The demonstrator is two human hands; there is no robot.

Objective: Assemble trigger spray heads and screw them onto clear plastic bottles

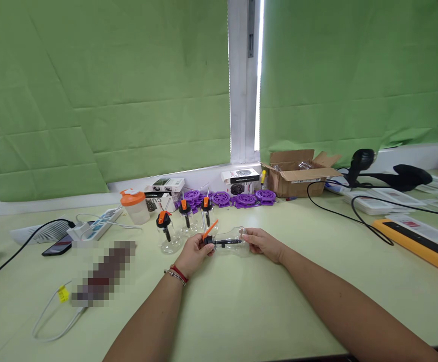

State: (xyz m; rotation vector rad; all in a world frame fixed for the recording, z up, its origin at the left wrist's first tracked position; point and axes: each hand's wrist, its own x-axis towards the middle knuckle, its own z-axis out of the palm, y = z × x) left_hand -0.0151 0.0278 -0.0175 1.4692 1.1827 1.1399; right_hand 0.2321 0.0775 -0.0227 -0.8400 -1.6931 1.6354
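Above the table, a clear glass bottle (231, 240) lies on its side between my two hands. Its black cap with an orange lever (211, 229) points left, and a dark tube runs inside from the cap. Around the cap end, my left hand (195, 254) is closed with thumb and fingers. My right hand (262, 243) grips the wide base end. Just behind my left hand stand three similar upright bottles, among them the nearest bottle (169, 241), each with a black and orange top.
Purple wheel-shaped parts (221, 198) lie along the back with small white boxes (240, 177). An open cardboard box (297, 173) is behind right. An orange-lidded shaker cup (135, 207), a power strip (105, 223) and a phone (58, 246) sit left. Black cables (354, 211) cross at right.
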